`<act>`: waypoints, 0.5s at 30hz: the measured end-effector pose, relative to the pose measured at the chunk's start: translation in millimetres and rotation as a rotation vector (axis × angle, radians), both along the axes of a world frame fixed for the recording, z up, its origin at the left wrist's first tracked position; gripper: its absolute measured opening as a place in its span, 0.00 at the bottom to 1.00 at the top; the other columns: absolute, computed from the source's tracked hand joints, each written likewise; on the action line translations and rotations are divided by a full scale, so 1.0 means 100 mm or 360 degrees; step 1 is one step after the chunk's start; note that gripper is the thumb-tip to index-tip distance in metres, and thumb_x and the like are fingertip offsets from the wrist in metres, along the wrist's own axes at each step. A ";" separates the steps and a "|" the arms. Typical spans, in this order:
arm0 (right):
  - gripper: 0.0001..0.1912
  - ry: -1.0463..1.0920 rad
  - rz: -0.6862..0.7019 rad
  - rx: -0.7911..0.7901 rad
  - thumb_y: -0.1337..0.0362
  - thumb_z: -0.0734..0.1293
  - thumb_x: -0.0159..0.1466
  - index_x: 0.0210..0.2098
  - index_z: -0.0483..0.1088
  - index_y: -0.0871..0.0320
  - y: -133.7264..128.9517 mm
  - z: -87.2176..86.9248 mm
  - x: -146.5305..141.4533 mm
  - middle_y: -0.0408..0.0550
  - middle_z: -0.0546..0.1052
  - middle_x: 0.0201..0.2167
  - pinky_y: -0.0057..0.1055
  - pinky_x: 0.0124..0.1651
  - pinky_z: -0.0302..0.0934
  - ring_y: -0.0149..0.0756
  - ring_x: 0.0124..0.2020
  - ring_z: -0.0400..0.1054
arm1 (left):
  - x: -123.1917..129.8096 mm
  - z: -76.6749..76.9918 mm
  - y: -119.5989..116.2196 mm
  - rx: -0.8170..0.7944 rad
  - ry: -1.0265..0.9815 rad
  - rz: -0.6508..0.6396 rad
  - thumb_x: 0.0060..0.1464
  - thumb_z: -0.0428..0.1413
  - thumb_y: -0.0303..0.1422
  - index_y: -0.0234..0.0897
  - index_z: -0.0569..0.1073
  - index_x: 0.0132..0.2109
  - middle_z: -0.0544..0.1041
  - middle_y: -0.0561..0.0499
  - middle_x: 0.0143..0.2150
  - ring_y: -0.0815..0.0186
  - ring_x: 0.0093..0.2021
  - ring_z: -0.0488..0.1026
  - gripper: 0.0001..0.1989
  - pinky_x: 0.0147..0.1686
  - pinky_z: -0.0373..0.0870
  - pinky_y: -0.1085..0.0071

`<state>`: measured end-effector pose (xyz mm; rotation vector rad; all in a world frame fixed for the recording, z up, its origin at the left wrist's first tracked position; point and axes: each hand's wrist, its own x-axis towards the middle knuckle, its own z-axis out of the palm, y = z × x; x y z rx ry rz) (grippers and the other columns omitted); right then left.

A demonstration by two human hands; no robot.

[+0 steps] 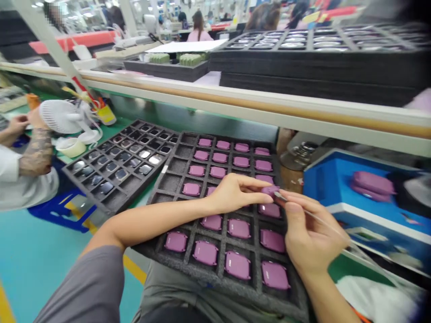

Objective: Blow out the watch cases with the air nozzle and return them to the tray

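My left hand (232,193) reaches over a black foam tray and pinches a small purple watch-case-like part (270,190) between thumb and fingers. From the right, my right hand (311,233) grips a thin pen-like tool (284,198), its metal tip touching or very near that part. A thin clear tube or cord trails from the tool to the lower right. The foam tray (266,299) under both hands holds several purple cases (238,264) in separate compartments; a few compartments at its left side are bare.
A second foam tray (114,205) with dark glassy squares lies left. Beyond it are a white fan (59,116), a tape roll (71,147) and a co-worker's arm (37,152). A blue box (332,179) with purple parts (373,185) sits right. A shelf edge (215,103) crosses ahead.
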<state>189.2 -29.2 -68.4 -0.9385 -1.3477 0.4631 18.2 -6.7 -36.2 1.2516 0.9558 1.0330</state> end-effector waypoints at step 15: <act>0.06 0.0025 0.0203 0.0092 0.64 0.67 0.69 0.41 0.78 0.53 0.17 0.09 0.01 0.49 0.83 0.41 0.39 0.50 0.75 0.39 0.44 0.79 | -0.01 0.26 0.08 0.0045 0.0240 0.0156 0.43 0.73 0.40 0.36 0.85 0.48 0.86 0.44 0.41 0.59 0.39 0.82 0.24 0.43 0.79 0.65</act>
